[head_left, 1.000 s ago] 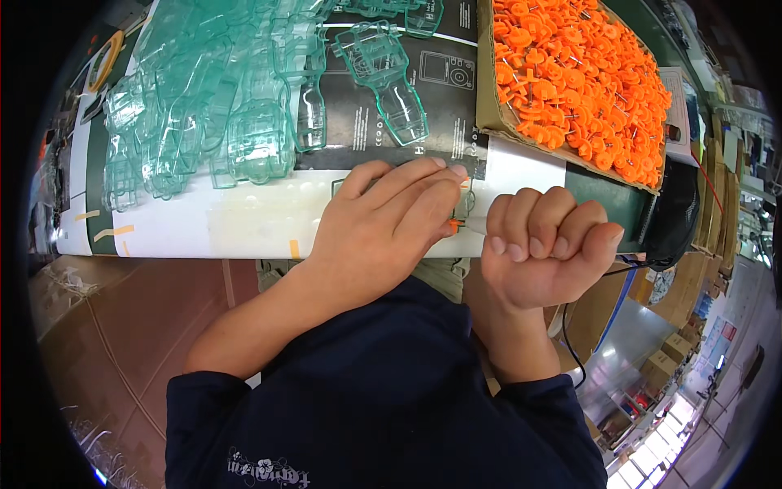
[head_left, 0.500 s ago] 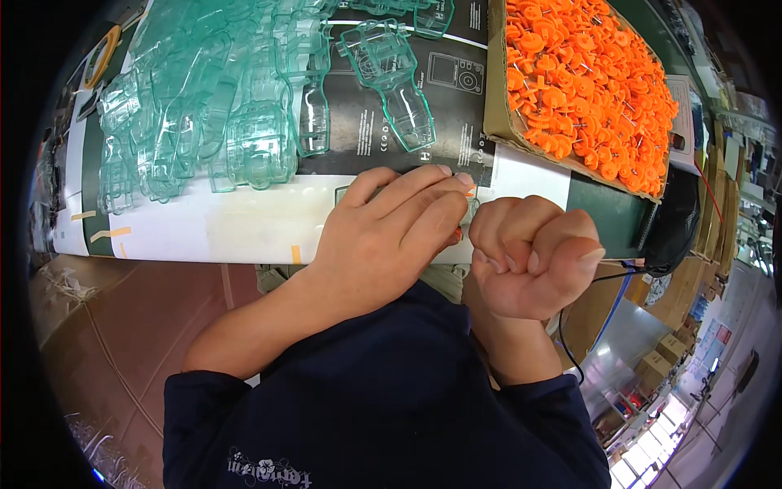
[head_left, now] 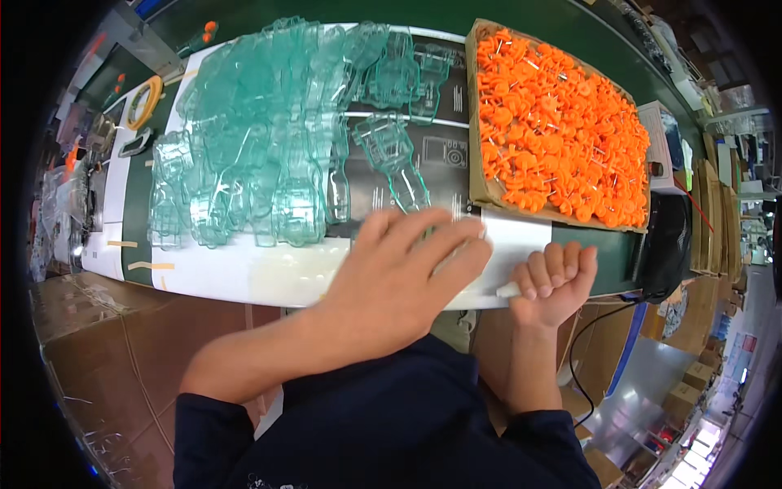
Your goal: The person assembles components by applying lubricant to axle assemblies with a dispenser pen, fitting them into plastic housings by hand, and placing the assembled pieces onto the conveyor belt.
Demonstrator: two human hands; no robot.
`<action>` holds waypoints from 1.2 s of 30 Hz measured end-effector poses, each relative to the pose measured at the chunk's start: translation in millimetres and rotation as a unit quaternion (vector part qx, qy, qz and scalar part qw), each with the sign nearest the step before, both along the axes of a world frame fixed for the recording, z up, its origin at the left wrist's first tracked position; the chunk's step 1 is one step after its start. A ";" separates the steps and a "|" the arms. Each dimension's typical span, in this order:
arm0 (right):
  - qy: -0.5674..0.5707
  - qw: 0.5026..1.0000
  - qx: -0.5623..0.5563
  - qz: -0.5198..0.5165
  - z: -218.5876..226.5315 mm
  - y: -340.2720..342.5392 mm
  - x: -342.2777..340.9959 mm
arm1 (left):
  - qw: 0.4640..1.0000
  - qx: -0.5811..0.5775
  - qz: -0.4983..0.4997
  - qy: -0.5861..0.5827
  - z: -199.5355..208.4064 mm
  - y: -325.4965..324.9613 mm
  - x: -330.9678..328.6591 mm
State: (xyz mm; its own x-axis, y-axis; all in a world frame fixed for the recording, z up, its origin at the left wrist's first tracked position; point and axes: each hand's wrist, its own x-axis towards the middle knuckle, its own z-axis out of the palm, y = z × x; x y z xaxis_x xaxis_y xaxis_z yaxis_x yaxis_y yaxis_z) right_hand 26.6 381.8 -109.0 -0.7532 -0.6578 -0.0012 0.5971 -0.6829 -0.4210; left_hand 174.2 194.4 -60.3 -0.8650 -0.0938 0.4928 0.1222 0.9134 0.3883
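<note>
My left hand (head_left: 395, 273) is palm down over the near edge of the table, its fingers apart and slightly bent. Its fingertips are close to the lower end of a clear green-tinted plastic shell (head_left: 391, 155) lying on the black printed sheet; whether they touch it is hidden. To the right, my right hand (head_left: 558, 281) is closed, fingers curled toward the palm. A small white pointed tip (head_left: 509, 290) sticks out of its left side; the rest of that thing is covered by the fingers. Many similar clear shells (head_left: 244, 155) lie heaped at the left.
An open cardboard box (head_left: 481, 183) full of orange plastic parts with metal pins (head_left: 562, 122) stands at the right. A yellow tape roll (head_left: 145, 103) lies at the far left. Beside the box are a black bag (head_left: 668, 244) and a cable (head_left: 580, 367).
My hands have moved apart, and my right hand has turned, with a white tip now showing from it. My left fingers have spread. The whole view has shifted, showing more of the table's far side.
</note>
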 end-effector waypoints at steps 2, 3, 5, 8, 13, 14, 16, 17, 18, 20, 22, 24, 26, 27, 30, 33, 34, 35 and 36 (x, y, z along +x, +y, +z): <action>0.010 1.000 -0.012 0.005 -7.0 8.5 3.1 | 0.999 -0.031 0.022 0.035 21.6 -30.8 -34.5; 0.013 1.000 -0.022 0.010 -8.3 10.1 2.8 | 0.995 -0.058 0.043 0.064 31.4 -50.9 -57.0; 0.030 0.999 -0.021 0.020 -10.3 8.0 2.3 | 0.987 -0.103 0.097 0.079 44.9 -97.6 -102.9; 0.064 0.996 -0.003 0.058 -10.1 -1.4 4.1 | 0.981 -0.030 0.161 -0.104 44.9 -185.7 -173.9; 0.059 0.998 -0.014 0.036 -9.3 3.0 4.2 | 0.980 -0.193 -0.045 0.007 50.2 -151.3 -132.2; 0.054 0.998 -0.019 0.022 -11.6 2.7 5.0 | 0.971 -0.201 -0.083 -0.101 52.3 -125.1 -111.3; 0.051 0.998 -0.017 0.032 -12.2 1.6 1.7 | 0.936 -0.246 -0.151 -0.201 45.5 -83.9 -62.3; 0.051 0.998 -0.015 0.042 -12.0 0.7 -0.2 | 0.930 -0.278 -0.136 -0.198 31.5 -71.6 -47.0; 0.054 0.997 -0.011 0.059 -11.8 -0.5 -1.2 | 0.925 -0.305 -0.116 -0.192 20.8 -63.9 -35.8; 0.054 0.996 -0.010 0.068 -10.9 1.0 -2.7 | 0.934 -0.285 -0.108 -0.188 20.3 -59.8 -32.4; 0.053 0.995 -0.009 0.083 -11.3 3.1 -3.3 | 0.948 -0.244 -0.095 -0.179 18.5 -56.3 -28.8; 0.051 0.995 -0.001 0.083 -11.0 6.6 -2.0 | 0.977 -0.137 -0.100 -0.126 23.4 -50.2 -20.4; 0.043 0.996 -0.012 0.075 -10.8 3.4 0.0 | 0.989 -0.043 -0.118 -0.074 26.3 -39.1 -2.7; 0.041 0.997 -0.018 0.069 -10.8 0.2 -0.7 | 0.984 0.147 -0.078 -0.068 23.0 -33.1 5.2; 0.047 0.997 0.051 0.037 0.0 -1.4 -3.1 | 0.955 0.286 -0.028 -0.076 8.1 -30.5 14.0; 0.062 0.965 0.255 -0.015 27.6 -3.7 -4.5 | 0.984 0.129 0.028 -0.118 -10.1 -24.1 22.7; 0.130 0.933 0.332 -0.036 37.5 -4.7 -7.6 | 0.984 0.136 0.031 -0.115 -11.9 -21.4 23.8; 0.198 0.891 0.404 -0.057 47.9 -7.0 -11.5 | 0.986 0.121 0.034 -0.114 -12.4 -16.1 22.0; 0.203 0.889 0.406 -0.056 57.1 -13.4 -14.5 | 0.988 0.102 0.035 -0.113 -12.0 -9.0 18.3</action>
